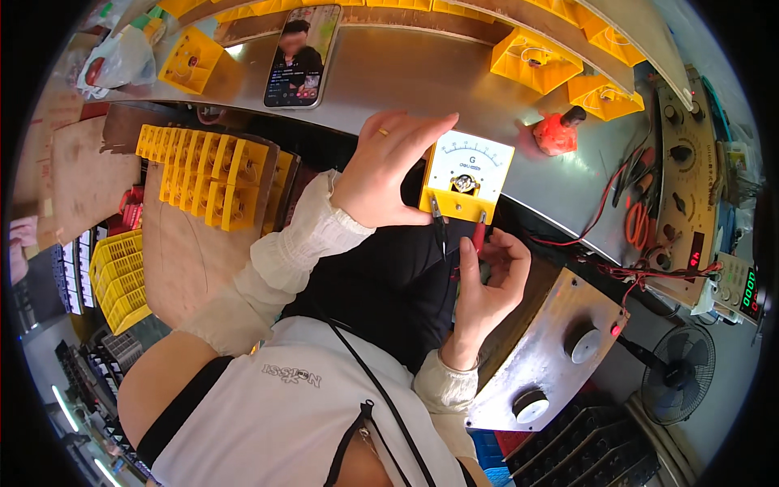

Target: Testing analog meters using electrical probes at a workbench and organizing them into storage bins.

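My left hand (385, 170) grips a yellow panel meter (471, 174) with a white dial, its index finger along the top edge and thumb at the lower left corner. The meter is tilted up in front of my lap. A black test clip (439, 227) is attached at the left terminal on its lower edge. At the right terminal sits a red test clip (479, 235). My right hand (491, 288) is just below, its thumb and curled index finger closed about the red clip's lower end.
A phone (302, 57) lies on the metal bench (398, 69). Rows of yellow meter housings (215, 174) stand on a board at left. At right are a red bottle (557, 135), orange-handled scissors (638, 225), red wires, a metal box with two knobs (560, 349) and a fan (680, 373).
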Action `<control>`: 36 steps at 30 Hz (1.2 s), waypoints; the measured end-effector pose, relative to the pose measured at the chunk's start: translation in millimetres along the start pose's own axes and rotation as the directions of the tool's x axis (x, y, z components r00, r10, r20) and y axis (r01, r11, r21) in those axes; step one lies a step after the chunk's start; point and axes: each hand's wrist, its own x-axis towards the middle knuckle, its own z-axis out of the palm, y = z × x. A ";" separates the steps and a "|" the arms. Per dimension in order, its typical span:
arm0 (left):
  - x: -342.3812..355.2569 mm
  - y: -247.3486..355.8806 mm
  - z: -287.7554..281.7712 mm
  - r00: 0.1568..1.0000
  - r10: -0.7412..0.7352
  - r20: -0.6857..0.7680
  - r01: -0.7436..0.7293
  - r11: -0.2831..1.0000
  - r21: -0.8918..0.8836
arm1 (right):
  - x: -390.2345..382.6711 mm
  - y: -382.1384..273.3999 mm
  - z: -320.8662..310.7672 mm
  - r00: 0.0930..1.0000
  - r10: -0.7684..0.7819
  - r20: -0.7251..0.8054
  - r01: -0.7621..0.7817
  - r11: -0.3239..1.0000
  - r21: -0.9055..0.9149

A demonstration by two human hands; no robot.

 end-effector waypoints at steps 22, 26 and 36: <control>-2.0 7.0 3.0 0.999 -0.032 -0.022 0.032 0.999 0.026 | -2.0 -5.0 1.9 0.990 0.141 0.001 -0.140 0.985 0.099; -3.1 16.3 9.6 0.995 -0.043 -0.092 0.047 0.998 0.035 | 8.2 -4.3 -7.8 0.993 -0.114 -0.026 0.106 0.970 -0.221; -63.2 33.9 -23.9 0.827 -0.145 -0.544 0.198 0.979 0.040 | -43.9 -29.2 26.7 0.970 -0.101 0.222 0.134 0.982 -0.137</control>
